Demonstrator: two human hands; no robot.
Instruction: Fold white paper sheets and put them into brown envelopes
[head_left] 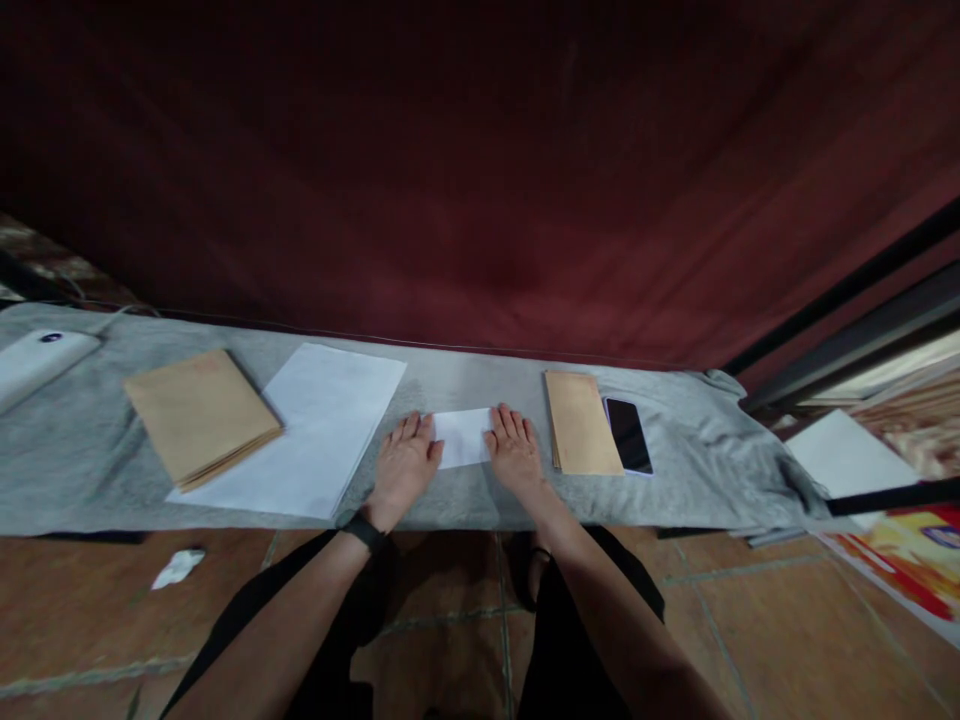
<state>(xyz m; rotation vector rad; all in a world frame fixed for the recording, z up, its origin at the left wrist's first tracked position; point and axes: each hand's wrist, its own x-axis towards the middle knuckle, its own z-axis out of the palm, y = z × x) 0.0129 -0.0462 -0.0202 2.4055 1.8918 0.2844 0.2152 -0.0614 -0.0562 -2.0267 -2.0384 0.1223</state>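
Note:
A small white folded-looking paper lies flat on the grey cloth in front of me. My left hand rests on its left end, fingers stretched out and palm down. On the right end lies my right hand, also flat with its fingers extended. Just right of that hand is a stack of brown envelopes. Left of my left hand, large white sheets lie partly beneath another stack of brown envelopes.
A phone lies beside the right-hand envelopes. At the far left of the grey cloth sits a white device with a cable. A dark red curtain hangs behind. A crumpled tissue is on the tiled floor.

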